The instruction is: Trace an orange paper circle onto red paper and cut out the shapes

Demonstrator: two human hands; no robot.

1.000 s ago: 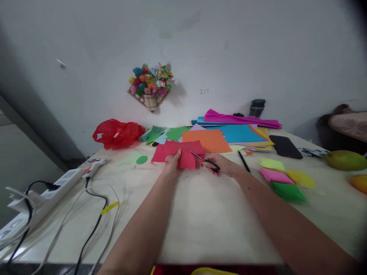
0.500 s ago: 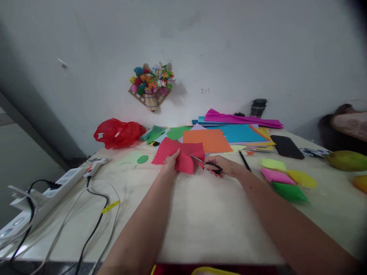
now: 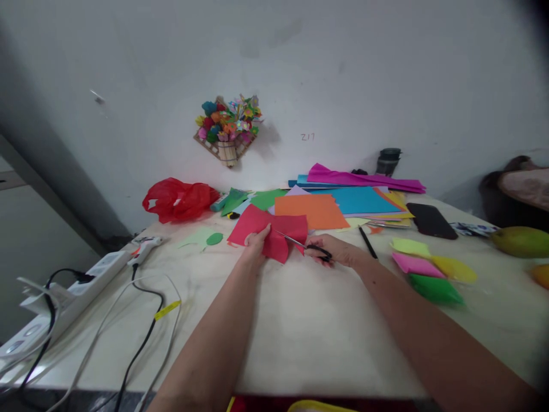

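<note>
My left hand is closed on a red sheet of paper, its thumb pressed on top. The sheet is held up off the table and has a cut running in from its right side. In my right hand is a pair of scissors with dark handles, its fingers wrapped round the loops. The metal blades point left and lie in the cut of the red paper. An orange sheet lies just behind the red one.
Coloured sheets are piled at the back, with a red plastic bag to their left. A power strip and cables run along the left. A black pen, phone, small coloured packets and a mango lie right.
The scissors' blades look more closed on the red paper than before, and the flap below the cut has shifted slightly. The whole view has moved a little; both hands keep their hold.
</note>
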